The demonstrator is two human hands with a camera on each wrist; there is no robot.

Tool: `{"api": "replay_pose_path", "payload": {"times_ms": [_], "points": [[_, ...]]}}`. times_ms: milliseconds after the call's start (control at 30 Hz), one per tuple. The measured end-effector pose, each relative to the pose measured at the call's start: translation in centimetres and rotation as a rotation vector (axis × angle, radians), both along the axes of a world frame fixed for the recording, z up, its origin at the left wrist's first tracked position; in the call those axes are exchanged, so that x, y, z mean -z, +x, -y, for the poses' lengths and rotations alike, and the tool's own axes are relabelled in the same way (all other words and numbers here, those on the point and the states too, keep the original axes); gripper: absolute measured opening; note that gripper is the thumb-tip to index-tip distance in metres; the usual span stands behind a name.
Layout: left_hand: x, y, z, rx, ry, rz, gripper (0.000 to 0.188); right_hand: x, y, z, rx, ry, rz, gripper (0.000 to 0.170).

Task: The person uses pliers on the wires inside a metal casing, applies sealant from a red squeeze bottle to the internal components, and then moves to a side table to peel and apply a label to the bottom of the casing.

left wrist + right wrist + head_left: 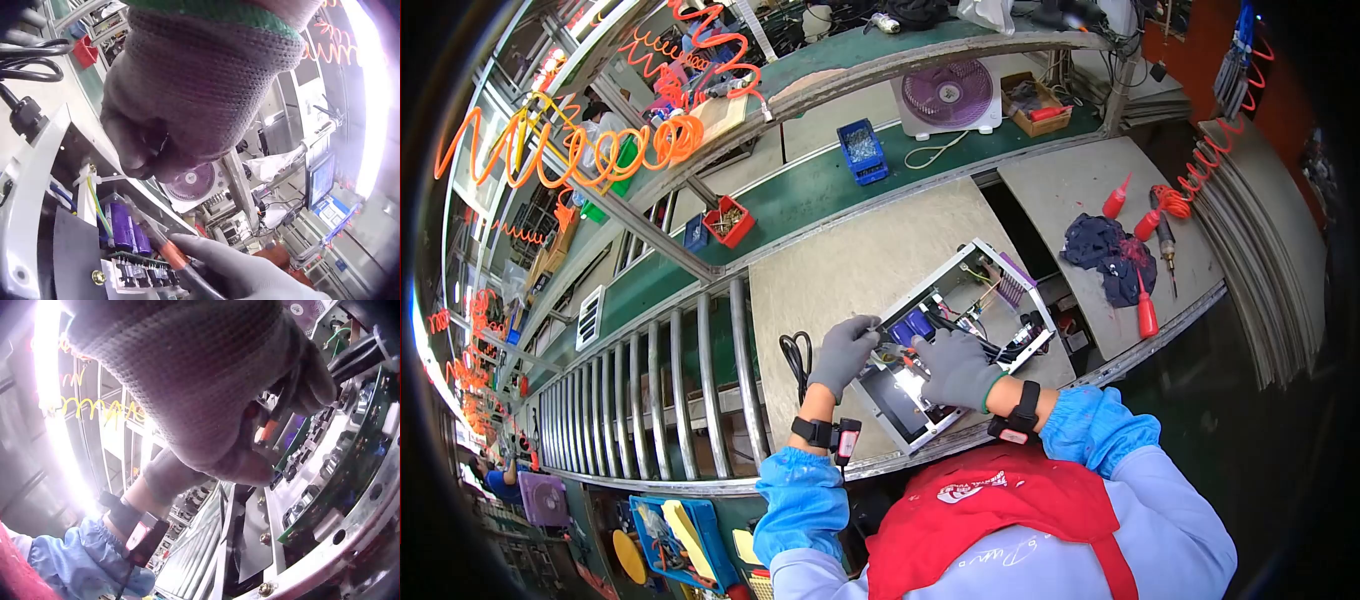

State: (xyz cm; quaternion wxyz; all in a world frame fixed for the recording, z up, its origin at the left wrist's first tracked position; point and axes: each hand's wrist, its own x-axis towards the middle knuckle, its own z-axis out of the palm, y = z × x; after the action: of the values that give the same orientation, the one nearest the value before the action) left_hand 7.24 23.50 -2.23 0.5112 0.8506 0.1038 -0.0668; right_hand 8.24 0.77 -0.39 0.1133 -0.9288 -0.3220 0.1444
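Observation:
An opened metal chassis [960, 335] with circuit boards, wiring and purple capacitors [122, 228] lies on the board in front of me. My gloved right hand [960, 370] grips cutting pliers with orange on the handles [174, 255], their metal jaws beside the capacitors. At the chassis's left corner, my gloved left hand [846, 352] has its fingers curled in a pinch. A white cable tie [111, 178] leads from a yellow-green wire [97, 203] to its fingertips, which partly hide what they pinch. The right glove hides part of the pliers in the right wrist view.
A black cable [796, 358] lies left of the chassis, near metal rollers [680, 390]. To the right are a dark rag [1100, 255], red bottles [1147, 315] and a screwdriver [1167, 245]. A blue bin [861, 150] and a purple fan [947, 92] stand behind.

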Motion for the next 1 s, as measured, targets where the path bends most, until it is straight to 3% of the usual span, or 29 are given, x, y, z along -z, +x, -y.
{"api": "replay_pose_path", "payload": {"times_ms": [233,333,567,633,700,767,833,867,900,967,1000], "points": [[-0.5,1.6,-1.5,0.137,0.122,0.030,0.024,0.5,-0.5,-2.5,0.061,0.015,-0.009,0.063],[-1.3,1.6,-1.7,0.146,0.047,-0.015,0.024,0.7,-1.0,-3.3,0.075,0.012,-0.031,0.062],[1.7,0.0,-3.7,0.167,-0.141,0.060,0.022,2.3,-2.0,-3.2,0.065,0.087,-0.068,0.064],[3.8,-1.7,-4.9,0.080,-0.203,0.101,0.023,2.9,-2.1,-3.2,0.064,0.119,-0.079,0.068],[4.3,-3.9,-6.1,0.010,-0.317,0.209,0.022,2.0,-2.3,-3.3,0.086,0.133,-0.101,0.057],[1.4,-6.2,-7.6,-0.125,-0.460,0.088,0.020,2.1,-2.7,-3.5,0.135,0.142,-0.066,0.056],[1.7,-8.5,-11.5,-0.247,-0.135,0.355,0.024,4.6,-2.8,-3.1,0.111,0.137,0.038,0.060],[-0.2,-10.1,-13.5,-0.308,0.114,0.563,0.023,4.7,-2.7,-3.2,0.103,0.130,0.051,0.060],[-2.1,-11.9,-15.5,-0.455,0.308,0.604,0.020,4.7,-2.8,-3.3,0.100,0.123,0.061,0.060],[-5.9,-15.7,-18.6,-0.747,0.500,0.738,0.019,4.7,-2.7,-3.2,0.099,0.128,0.073,0.060],[-5.2,-17.7,-21.5,-0.909,0.391,0.771,0.023,4.8,-2.7,-3.1,0.103,0.142,0.076,0.061]]}}
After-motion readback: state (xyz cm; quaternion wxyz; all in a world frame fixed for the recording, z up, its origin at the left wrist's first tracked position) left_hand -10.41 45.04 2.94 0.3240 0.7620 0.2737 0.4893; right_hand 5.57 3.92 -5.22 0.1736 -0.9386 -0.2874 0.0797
